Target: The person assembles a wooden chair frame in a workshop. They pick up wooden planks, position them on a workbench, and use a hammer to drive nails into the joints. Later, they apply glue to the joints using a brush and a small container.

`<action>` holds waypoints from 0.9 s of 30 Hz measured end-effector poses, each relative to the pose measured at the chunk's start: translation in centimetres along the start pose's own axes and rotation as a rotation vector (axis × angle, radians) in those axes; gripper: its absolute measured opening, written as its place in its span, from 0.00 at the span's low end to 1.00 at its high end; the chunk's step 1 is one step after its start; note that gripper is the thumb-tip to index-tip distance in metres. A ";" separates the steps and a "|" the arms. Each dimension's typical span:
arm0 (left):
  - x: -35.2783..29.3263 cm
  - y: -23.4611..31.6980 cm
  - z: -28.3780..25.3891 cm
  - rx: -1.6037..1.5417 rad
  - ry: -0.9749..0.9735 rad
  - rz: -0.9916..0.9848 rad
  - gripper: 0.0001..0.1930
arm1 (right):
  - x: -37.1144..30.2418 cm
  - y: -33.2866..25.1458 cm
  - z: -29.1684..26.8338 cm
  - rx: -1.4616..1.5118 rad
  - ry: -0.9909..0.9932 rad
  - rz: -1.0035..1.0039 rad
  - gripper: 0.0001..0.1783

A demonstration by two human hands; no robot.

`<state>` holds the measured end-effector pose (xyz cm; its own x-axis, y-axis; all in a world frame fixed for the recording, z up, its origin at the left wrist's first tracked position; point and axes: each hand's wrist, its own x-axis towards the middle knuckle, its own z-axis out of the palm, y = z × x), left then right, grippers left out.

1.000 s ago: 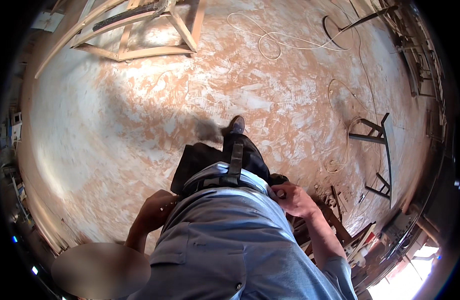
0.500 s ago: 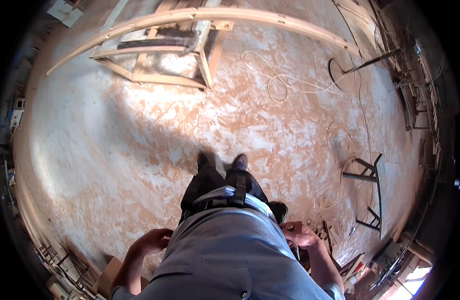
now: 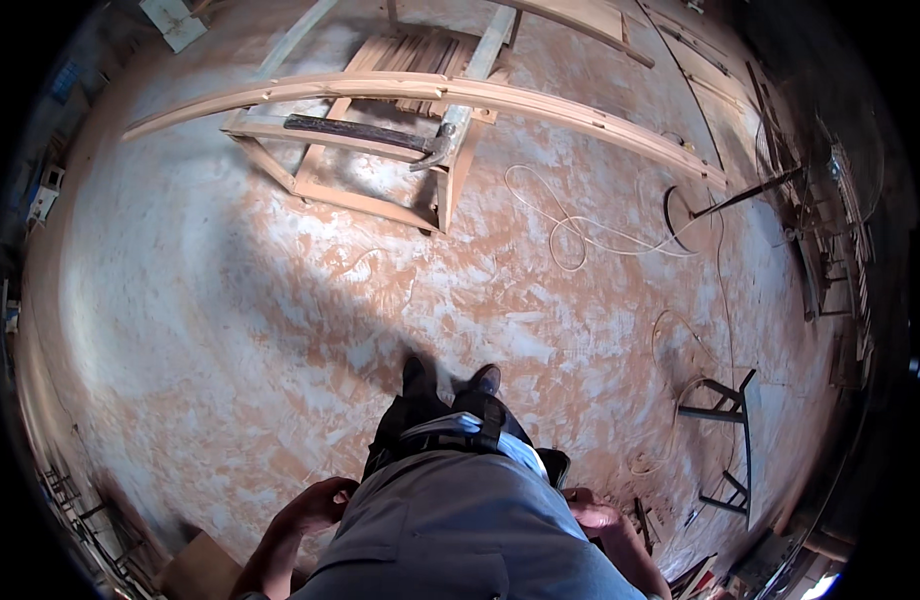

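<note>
My left hand (image 3: 322,503) hangs beside my hip, fingers partly curled and half hidden against my grey shirt (image 3: 450,530). On the other side, my right hand (image 3: 594,513) is low at the hip, its fingers mostly behind the shirt; nothing shows in either hand. Ahead stands a wooden trestle frame (image 3: 365,207). A claw hammer (image 3: 360,133) with a dark handle lies on it, head toward the right. Long grooved wooden strips (image 3: 540,103) rest across the frame. Beyond them is a stack of short slats (image 3: 410,57).
A pale cord (image 3: 570,225) lies looped on the stained floor (image 3: 310,330). To the right are a black metal-legged piece (image 3: 747,440) lying on its side and a thin rod with a hoop (image 3: 670,215). Boards and clutter line both edges. A brown box (image 3: 202,568) is behind my left arm.
My view has tilted up, so the trestle frame sits lower in the picture and the hammer and slats show more fully. Both hands stay by my hips.
</note>
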<state>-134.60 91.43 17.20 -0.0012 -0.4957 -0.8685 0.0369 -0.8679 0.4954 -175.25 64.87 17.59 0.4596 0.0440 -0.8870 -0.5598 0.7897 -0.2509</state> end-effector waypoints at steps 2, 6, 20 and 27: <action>0.2 -0.6 -0.2 -0.096 -0.008 -0.017 0.17 | -0.2 1.0 -0.7 -0.096 0.095 -0.041 0.17; 0.9 -5.0 0.9 -0.640 -0.067 -0.207 0.17 | -1.3 4.2 -2.7 0.123 0.253 -0.057 0.14; -5.7 -8.0 5.7 -0.704 -0.048 -0.334 0.18 | -0.5 10.0 -2.2 0.028 0.417 0.044 0.14; -6.3 -6.6 5.4 -0.636 -0.055 -0.384 0.17 | -0.8 10.2 -1.4 0.068 0.387 0.043 0.14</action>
<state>-140.25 100.07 19.50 -0.1795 -0.1764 -0.9678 0.5947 -0.8031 0.0361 -182.30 72.02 15.16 0.1349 -0.1457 -0.9801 -0.5200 0.8315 -0.1952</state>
